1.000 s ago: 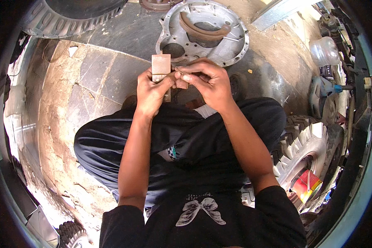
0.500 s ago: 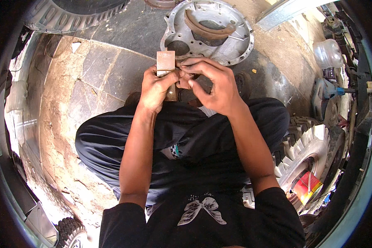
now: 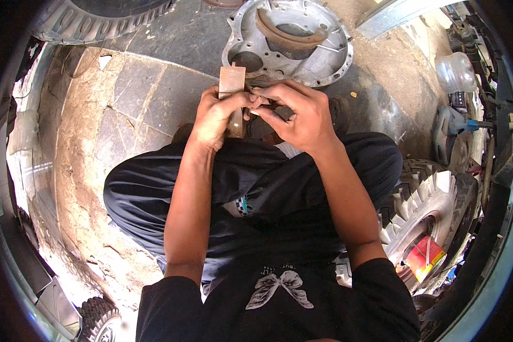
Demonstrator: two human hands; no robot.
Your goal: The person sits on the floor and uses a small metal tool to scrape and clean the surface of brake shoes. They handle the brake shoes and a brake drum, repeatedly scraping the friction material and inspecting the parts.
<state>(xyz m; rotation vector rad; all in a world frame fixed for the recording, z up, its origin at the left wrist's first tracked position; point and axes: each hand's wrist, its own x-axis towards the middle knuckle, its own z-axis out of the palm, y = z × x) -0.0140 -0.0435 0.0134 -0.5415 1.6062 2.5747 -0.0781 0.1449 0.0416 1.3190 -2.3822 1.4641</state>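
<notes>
My left hand (image 3: pixel 211 119) is closed around an upright pale brown strip (image 3: pixel 232 80), a flat oblong piece whose lower end shows below my thumb. My right hand (image 3: pixel 305 117), just to its right, has bent fingertips closed on a small reddish-brown piece (image 3: pixel 259 101), which touches my left thumb. Fine detail of that piece is hidden by the fingers. Both hands are above my crossed legs, in front of a silver metal housing (image 3: pixel 251 45) on the floor, with a rusty curved shoe (image 3: pixel 290 37) lying in it.
Tires lie at the upper left (image 3: pixel 97 25) and right (image 3: pixel 416 205), the latter with a red-yellow can (image 3: pixel 424 259) on it. A metal beam (image 3: pixel 382 17), a clear plastic jug (image 3: pixel 453 74) and a blue-grey tool (image 3: pixel 450 131) are on the right. Stone tiles (image 3: pixel 142 97) form the floor.
Both hands have shifted slightly up and to the right with the pieces. My right thumb and fingers have changed their hold around the small piece.
</notes>
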